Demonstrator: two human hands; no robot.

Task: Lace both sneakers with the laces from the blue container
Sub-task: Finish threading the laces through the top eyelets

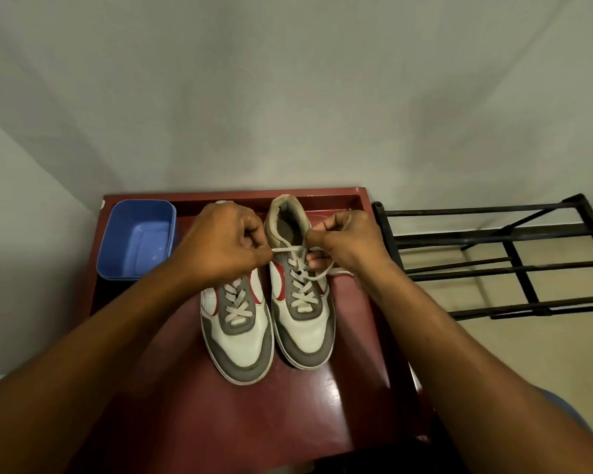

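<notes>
Two white, grey and red sneakers stand side by side on a dark red table, toes toward me. The left sneaker shows crossed white lacing; its heel end is hidden under my left hand. The right sneaker is laced up to its top eyelets. My left hand pinches one end of the right sneaker's lace, which runs taut across the tongue. My right hand pinches the other end, and a loose stretch trails to the right on the table. The blue container shows nothing inside.
The blue container sits at the table's back left corner. A raised rim runs along the table's far edge against a grey wall. A black metal rack stands close to the right of the table.
</notes>
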